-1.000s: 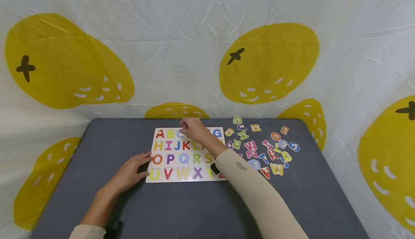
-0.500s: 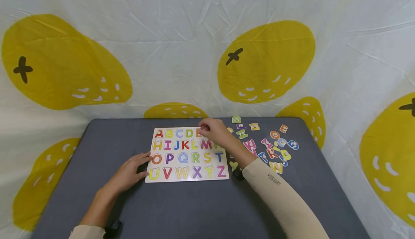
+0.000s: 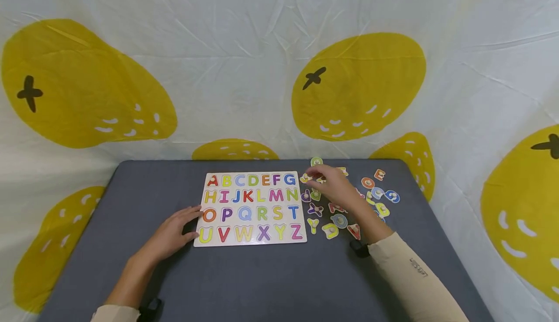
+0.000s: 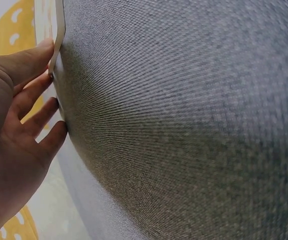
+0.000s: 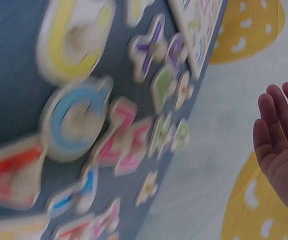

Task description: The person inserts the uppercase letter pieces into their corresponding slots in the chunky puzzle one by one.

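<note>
A pale alphabet puzzle board (image 3: 250, 243) lies on the table, printed with rows of coloured capitals. The A (image 3: 212, 180) at its upper left seems to carry a small knob. My left hand (image 3: 176, 229) touches the board's left edge with its fingertips and thumb; in the left wrist view the thumb lies at the board's edge (image 4: 59, 22). My right hand (image 3: 336, 188) hovers over loose knobbed letter pieces right of the board. In the right wrist view its fingers are loosely bent, with no piece visible in them. It hides some pieces in the head view.
Loose letters lie scattered on the grey table (image 3: 244, 283), among them a purple X (image 3: 315, 209), a yellow Y (image 3: 312, 225), a blue ring-shaped letter (image 3: 339, 221), a red V (image 3: 354, 231) and an orange E (image 3: 380, 174). A lemon-print curtain (image 3: 236, 89) hangs behind.
My right hand has moved rightward from above the board's top row, past the E and F, to over the loose pieces. My left hand has stayed at the board's edge.
</note>
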### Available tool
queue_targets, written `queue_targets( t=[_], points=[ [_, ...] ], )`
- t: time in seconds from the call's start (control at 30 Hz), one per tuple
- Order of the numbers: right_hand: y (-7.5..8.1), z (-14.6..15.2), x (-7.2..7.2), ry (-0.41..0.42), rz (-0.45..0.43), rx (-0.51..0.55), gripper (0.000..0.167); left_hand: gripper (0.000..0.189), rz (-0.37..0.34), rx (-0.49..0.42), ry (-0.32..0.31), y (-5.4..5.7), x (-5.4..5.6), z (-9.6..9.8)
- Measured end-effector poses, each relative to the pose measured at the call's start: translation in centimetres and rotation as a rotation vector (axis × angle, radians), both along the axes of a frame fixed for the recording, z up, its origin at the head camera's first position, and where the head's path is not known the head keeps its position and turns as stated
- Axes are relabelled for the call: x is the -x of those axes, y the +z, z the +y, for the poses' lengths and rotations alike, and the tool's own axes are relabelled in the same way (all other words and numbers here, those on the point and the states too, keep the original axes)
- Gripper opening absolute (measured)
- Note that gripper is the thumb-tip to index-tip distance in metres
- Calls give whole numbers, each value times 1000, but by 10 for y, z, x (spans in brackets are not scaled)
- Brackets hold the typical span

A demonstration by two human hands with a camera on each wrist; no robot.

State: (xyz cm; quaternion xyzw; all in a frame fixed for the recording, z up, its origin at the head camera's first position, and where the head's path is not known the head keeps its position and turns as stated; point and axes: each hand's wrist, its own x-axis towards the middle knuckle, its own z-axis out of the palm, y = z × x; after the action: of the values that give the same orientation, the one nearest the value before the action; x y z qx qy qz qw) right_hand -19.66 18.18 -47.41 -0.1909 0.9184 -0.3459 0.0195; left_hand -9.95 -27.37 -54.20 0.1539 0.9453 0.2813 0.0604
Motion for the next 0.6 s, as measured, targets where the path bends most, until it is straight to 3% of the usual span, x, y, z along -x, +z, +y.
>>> queue_targets(
  t=[0.6],
  points=[
    [2,106,-19,-52,11,-129,33,56,-29,10,13,2,0,0]
  ],
)
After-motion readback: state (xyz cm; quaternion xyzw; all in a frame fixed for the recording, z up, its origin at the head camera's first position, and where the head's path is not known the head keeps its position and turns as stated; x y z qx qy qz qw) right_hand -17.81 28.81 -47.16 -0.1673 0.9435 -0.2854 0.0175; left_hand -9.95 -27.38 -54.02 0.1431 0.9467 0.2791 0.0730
